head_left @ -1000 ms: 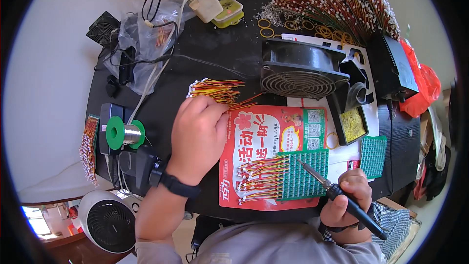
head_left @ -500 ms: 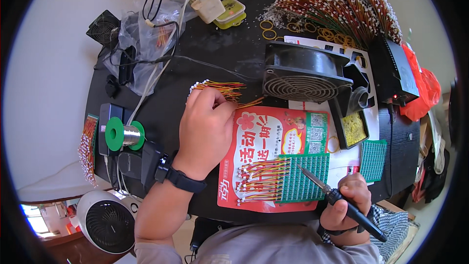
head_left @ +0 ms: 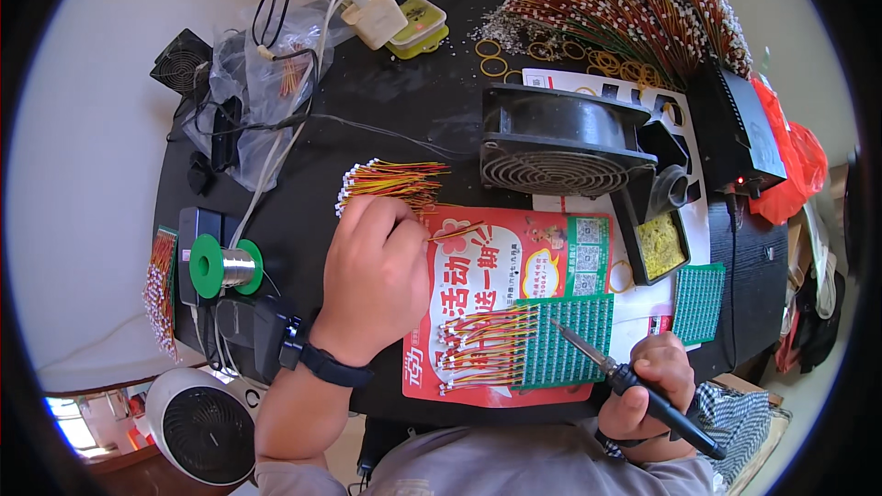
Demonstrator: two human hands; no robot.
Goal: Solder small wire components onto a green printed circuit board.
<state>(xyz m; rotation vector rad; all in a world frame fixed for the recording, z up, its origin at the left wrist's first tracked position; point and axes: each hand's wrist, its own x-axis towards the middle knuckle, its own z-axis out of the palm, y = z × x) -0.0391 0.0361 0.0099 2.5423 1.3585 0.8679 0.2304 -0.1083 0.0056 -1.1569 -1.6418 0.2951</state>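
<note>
My right hand (head_left: 657,386) grips a soldering iron (head_left: 661,404), its metal tip pointing up and left over a green circuit board (head_left: 574,344). A row of red and yellow connector wires (head_left: 482,344) with white plugs runs off the board's left edge. The board lies on a red printed sheet (head_left: 423,312). My left hand (head_left: 375,276) is pinched closed on a connector wire (head_left: 459,231), whose free end sticks out to the right above the sheet. Just beyond that hand lies a pile of similar wires (head_left: 390,182); the fingertips are partly hidden.
A black fan (head_left: 565,142) stands beyond the sheet, beside a yellow sponge in a holder (head_left: 661,246). A green solder spool (head_left: 225,268) is at left. Another board (head_left: 698,303) lies at right. Bundled wires (head_left: 625,23), rubber bands (head_left: 606,62) and a black power box (head_left: 735,133) occupy the far right.
My left hand has drawn back from the wire pile toward me, bringing a connector wire over the red sheet. The right hand and soldering iron stay nearly where they were.
</note>
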